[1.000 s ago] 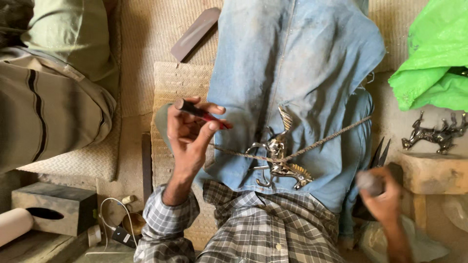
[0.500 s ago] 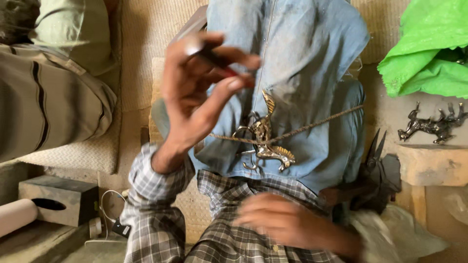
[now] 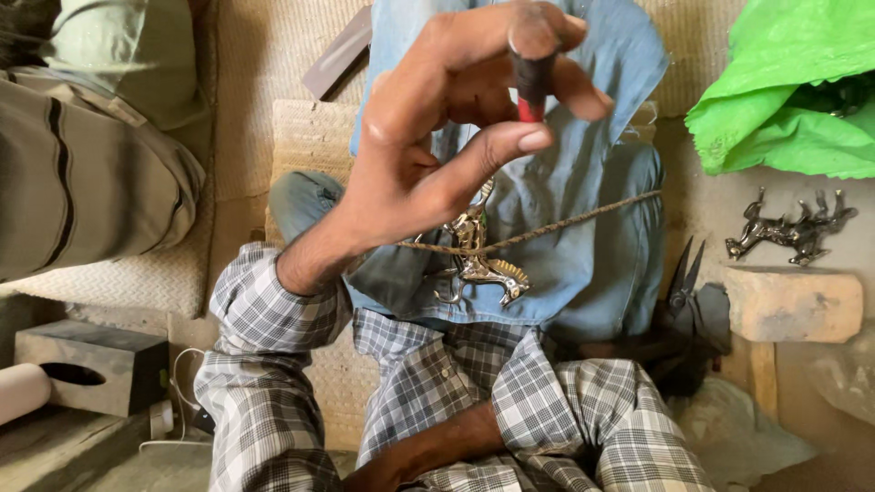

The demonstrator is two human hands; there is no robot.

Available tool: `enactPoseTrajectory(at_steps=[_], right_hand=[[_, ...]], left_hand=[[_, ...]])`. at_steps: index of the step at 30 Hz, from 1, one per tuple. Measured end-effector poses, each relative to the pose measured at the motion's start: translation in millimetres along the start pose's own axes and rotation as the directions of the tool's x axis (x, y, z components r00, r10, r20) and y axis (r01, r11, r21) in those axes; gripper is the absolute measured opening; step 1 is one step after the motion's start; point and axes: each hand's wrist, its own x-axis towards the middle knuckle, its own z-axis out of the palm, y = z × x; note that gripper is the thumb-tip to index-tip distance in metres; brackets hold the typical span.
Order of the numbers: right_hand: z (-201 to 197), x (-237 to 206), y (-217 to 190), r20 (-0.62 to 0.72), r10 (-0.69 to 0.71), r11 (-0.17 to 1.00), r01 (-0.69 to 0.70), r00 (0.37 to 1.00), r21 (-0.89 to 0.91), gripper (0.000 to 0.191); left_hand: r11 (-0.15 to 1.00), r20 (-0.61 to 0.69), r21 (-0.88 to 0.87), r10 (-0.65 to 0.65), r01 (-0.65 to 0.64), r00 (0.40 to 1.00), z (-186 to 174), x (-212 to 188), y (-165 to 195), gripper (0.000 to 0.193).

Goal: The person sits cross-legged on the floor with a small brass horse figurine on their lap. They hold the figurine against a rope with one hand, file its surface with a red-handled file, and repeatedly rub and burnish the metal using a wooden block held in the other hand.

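Observation:
My left hand (image 3: pixel 428 173) is raised close to the camera, thumb and fingers pinched on a short dark stick with a red tip (image 3: pixel 531 87). Below it, on the blue denim cloth (image 3: pixel 592 228) over my lap, lies a small silver and brass winged animal figurine (image 3: pixel 478 264). A thin brown cord (image 3: pixel 583 214) runs across the figurine. My right forearm (image 3: pixel 437 446) crosses the bottom of the view in a checked sleeve. Its hand is hidden at the lower edge.
Dark pliers (image 3: pixel 684 278) stand right of my lap beside a stone block (image 3: pixel 793 305) carrying more metal figurines (image 3: pixel 788 228). A green plastic bag (image 3: pixel 793 100) is at top right. Another person's olive-clad body (image 3: pixel 82 173) fills the left; a dark box (image 3: pixel 91 364) sits below.
My left hand rose with the red-tipped stick until it is near the camera. My right hand moved from the lower right across to the bottom centre and out of sight.

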Motion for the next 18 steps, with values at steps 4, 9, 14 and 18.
enactPoseTrajectory(at_steps=[4, 9, 14, 18], right_hand=[[-2, 12, 1, 0.003, 0.028, 1.0, -0.028, 1.0, -0.011, 0.033], [-4, 10, 6, 0.013, 0.038, 0.999, -0.037, 0.999, -0.009, 0.034], [-4, 14, 9, 0.015, 0.043, 0.999, -0.043, 0.999, -0.013, 0.036], [-5, 13, 12, 0.022, 0.042, 0.999, -0.042, 0.999, -0.018, 0.037]], left_hand=[[1.0, 0.003, -0.015, -0.019, 0.019, 1.0, 0, -5, -8, 0.041], [0.999, 0.007, -0.04, -0.027, 0.028, 1.0, 1, -9, -11, 0.04], [0.998, 0.03, -0.067, -0.009, 0.011, 1.0, 2, -8, -18, 0.039], [0.995, 0.039, -0.099, -0.024, 0.027, 0.999, 12, -7, -29, 0.038]])
